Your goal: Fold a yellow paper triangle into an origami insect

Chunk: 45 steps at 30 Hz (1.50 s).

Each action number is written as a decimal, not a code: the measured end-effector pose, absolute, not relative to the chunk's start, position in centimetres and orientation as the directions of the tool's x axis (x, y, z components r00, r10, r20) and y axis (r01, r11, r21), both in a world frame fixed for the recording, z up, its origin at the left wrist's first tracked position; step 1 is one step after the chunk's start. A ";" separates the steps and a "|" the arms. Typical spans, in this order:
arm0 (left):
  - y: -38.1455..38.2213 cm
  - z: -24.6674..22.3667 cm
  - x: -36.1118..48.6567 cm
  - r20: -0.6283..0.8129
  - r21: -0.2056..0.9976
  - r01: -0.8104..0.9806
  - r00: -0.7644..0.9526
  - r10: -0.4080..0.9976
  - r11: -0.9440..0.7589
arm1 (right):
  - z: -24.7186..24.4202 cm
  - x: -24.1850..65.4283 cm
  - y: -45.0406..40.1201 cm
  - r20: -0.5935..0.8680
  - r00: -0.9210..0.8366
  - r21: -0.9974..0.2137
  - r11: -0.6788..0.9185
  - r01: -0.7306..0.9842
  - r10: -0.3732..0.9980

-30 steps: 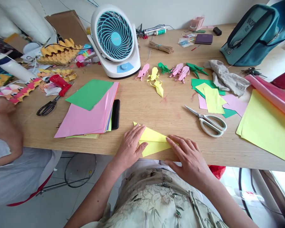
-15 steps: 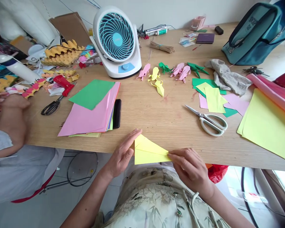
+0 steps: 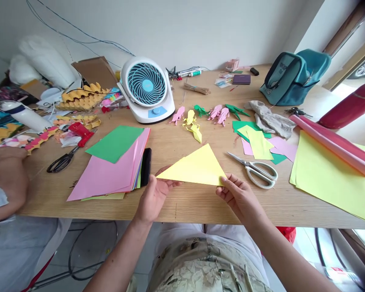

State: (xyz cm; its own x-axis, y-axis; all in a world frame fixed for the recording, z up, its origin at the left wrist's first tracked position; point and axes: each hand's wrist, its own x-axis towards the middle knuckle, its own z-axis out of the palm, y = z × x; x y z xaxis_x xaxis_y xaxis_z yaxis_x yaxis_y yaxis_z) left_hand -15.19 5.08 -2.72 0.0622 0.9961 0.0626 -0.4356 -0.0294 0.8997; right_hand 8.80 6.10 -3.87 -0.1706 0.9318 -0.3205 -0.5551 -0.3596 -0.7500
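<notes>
A folded sheet of yellow paper (image 3: 197,166), now a triangle with its peak away from me, is held just above the front of the table. My right hand (image 3: 239,194) pinches its right corner, thumb on top and fingers curled beneath. At the left tip is my left hand (image 3: 155,194), palm turned up, its thumb beside the point and its fingers under the paper's edge. Right of the paper lie scissors with white handles (image 3: 263,174). Beyond it sit small folded paper figures in yellow (image 3: 195,132), pink (image 3: 222,114) and green (image 3: 235,110).
A stack of coloured paper (image 3: 109,170) lies left, beside a black phone (image 3: 146,166). Behind stands a white fan (image 3: 147,87). Paper scraps (image 3: 257,142), yellow sheets (image 3: 328,178), a red bottle (image 3: 349,107) and a teal bag (image 3: 292,79) are right. Another person's arm (image 3: 10,178) rests far left.
The yellow paper has come up from the table's edge and been turned, showing a plain triangle. My left hand has rolled palm up under its left tip. The view has tilted upward.
</notes>
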 end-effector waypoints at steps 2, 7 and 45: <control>5.6 -1.9 -14.6 0.092 0.891 -0.452 0.121 0.988 -0.028 | -3.8 8.3 6.3 -0.339 -0.183 -0.698 -0.377 -0.609 0.923; 6.4 -1.1 -11.1 0.125 0.985 -0.132 0.128 0.984 -0.108 | -4.1 6.1 6.1 -0.327 -0.183 -0.604 -0.354 -0.714 0.927; 12.9 -4.2 -9.7 -0.293 0.938 0.016 0.571 0.767 0.347 | -4.6 9.3 9.1 0.050 0.037 -0.993 0.046 0.113 0.998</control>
